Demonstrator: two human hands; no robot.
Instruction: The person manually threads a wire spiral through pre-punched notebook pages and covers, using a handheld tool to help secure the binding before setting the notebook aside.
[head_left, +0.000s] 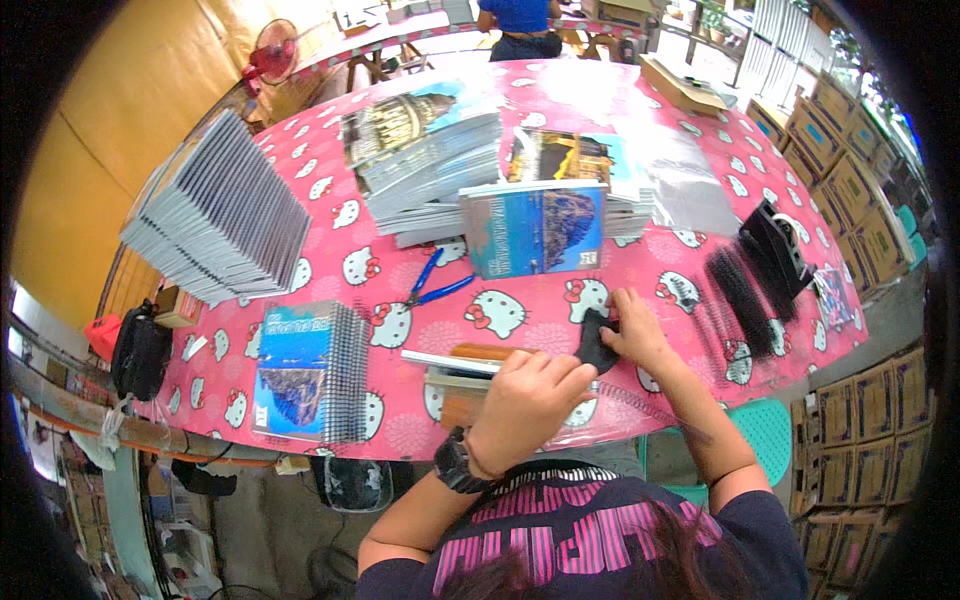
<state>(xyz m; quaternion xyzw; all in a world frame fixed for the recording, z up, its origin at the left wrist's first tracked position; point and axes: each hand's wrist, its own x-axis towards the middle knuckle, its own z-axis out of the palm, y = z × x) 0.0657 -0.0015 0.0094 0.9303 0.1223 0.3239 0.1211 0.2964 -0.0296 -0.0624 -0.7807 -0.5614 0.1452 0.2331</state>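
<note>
Booklet (450, 363) points left, long axis crosswise, left hand (528, 402) with fingers curled over it, right hand (640, 332) pinching black cloth (596, 350).

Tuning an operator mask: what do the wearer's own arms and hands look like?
Dark, short sleeves, matching a dark shirt with pink-striped lettering. Forearms are bare below them. Left hand: no glove; chunky black watch at the wrist, apparently with a thin band beside it. Right hand: no glove, nothing visible on the wrist.
</note>
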